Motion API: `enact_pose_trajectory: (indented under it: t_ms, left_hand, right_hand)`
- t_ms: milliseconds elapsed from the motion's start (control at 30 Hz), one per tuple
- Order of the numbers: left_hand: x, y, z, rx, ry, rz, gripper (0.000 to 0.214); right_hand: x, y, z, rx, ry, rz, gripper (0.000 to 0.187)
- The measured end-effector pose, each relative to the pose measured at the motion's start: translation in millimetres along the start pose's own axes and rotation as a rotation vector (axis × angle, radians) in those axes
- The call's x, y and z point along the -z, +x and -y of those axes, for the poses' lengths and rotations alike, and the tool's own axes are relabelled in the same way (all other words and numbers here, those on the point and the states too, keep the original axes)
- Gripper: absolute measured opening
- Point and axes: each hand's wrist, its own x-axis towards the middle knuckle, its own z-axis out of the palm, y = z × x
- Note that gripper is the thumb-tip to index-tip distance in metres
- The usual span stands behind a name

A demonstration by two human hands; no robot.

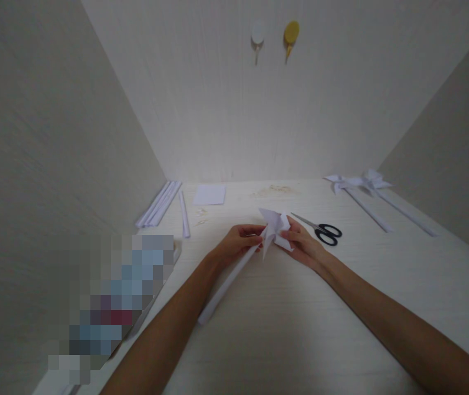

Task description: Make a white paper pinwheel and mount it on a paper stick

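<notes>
Over the middle of the table, a white paper pinwheel (274, 226) with folded blades is between my two hands. Its rolled paper stick (230, 284) slants down to the lower left. My left hand (241, 241) pinches the stick close to where it meets the blades. On the other side, my right hand (300, 241) is closed on the blades, thumb in front and other fingers partly hidden behind the paper. Black-handled scissors (325, 232) lie beside my right hand, blades pointing to the upper left.
Several rolled paper sticks (159, 204) lie at the back left, with a single stick (184, 215) and square paper sheets (210, 194) nearby. Two finished-looking pinwheels (358, 192) rest at the back right. Small rubber bands (279, 189) lie near the wall. Two hooks (291, 34) hang above.
</notes>
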Motion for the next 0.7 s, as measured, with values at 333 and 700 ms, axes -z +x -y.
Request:
enact_pose_trajectory:
  t_ms: [333, 700]
  left_hand:
    - [-1.4, 2.8, 1.4, -0.032, -0.015, -0.062, 0.039]
    - [-1.8, 2.6, 2.6, -0.057, 0.008, -0.074, 0.035]
  right_hand:
    - [-1.7, 0.5, 0.2, -0.028, 0.04, -0.003, 0.037]
    - [0.9, 1.5, -0.7, -0.035, 0.037, -0.004, 0.038]
